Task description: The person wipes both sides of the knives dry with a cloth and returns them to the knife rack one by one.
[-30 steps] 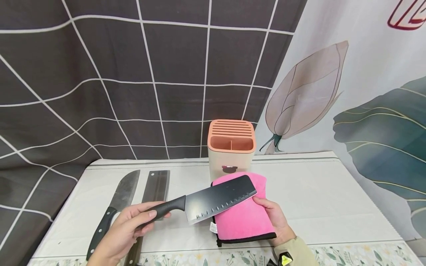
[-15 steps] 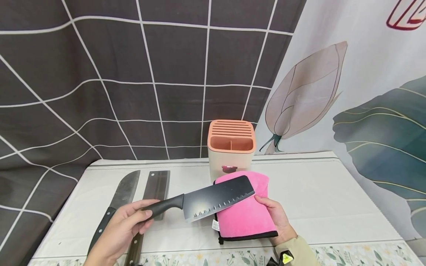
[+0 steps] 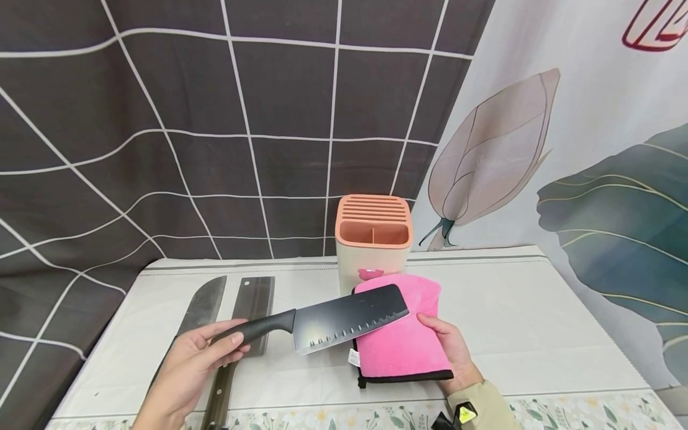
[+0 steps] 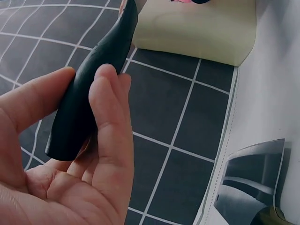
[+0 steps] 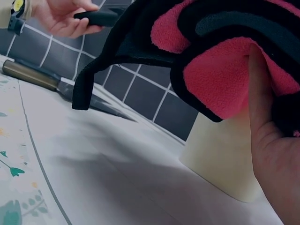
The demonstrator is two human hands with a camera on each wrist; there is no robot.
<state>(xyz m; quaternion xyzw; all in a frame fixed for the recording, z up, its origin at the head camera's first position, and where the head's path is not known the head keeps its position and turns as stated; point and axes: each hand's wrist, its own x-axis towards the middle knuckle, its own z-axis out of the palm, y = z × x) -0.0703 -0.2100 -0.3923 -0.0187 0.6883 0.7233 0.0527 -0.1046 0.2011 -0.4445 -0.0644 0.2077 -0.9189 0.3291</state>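
Black cleaver [image 3: 344, 321] is held over the pink cloth [image 3: 403, 352], on the near side of the knife holder [image 3: 349, 260]; the left hand [image 3: 193, 363] clamps its handle [image 3: 269, 324], the right hand [image 3: 457, 357] pinches the cloth's right side. Judged stiff, blade-heavy, slick: grip by handle only; cloth likely soft.

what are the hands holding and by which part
Left hand: the black cleaver, by its handle. Right hand: the pink cloth, by its right side.

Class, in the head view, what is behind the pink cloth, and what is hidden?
Behind the pink cloth stands a cream holder; its orange top and upper front show. The cloth covers the holder's lower front and part of the right hand.
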